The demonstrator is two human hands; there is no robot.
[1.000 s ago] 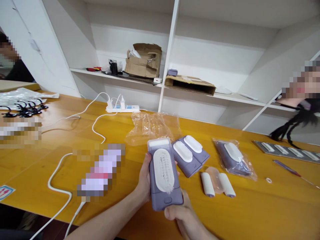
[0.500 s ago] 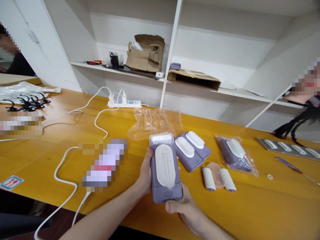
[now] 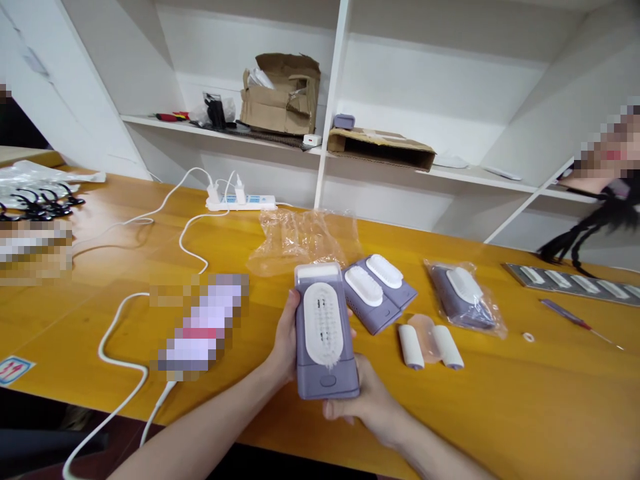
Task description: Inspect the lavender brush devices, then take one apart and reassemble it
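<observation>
Holding the purple brush (image 3: pixel 326 333) well, in the head view, looks to call for an even grip from both sides, with pressure on the hard casing and skin clear of the white bristles (image 3: pixel 323 323). The left hand (image 3: pixel 285 340) has its fingers clamped around the upper body, thumb along the left edge and fingertips showing past the right one. The right hand (image 3: pixel 367 397) closes on the near right corner, its thumb by the bottom edge; its other fingers are mostly hidden behind. As the near end is probably the steadier place to brace, the left hand should only need to stop it rolling. The brush is above the surface (image 3: pixel 530 420), in front of the two loose brushes (image 3: pixel 364 287) and left of the white rollers (image 3: pixel 411 347). Its long axis runs away from the person, leaning slightly left at the far end; the clear-capped end points toward the shelves (image 3: pixel 323 180), the oval button (image 3: pixel 328 381) end faces the person, and the bristles face the camera.
</observation>
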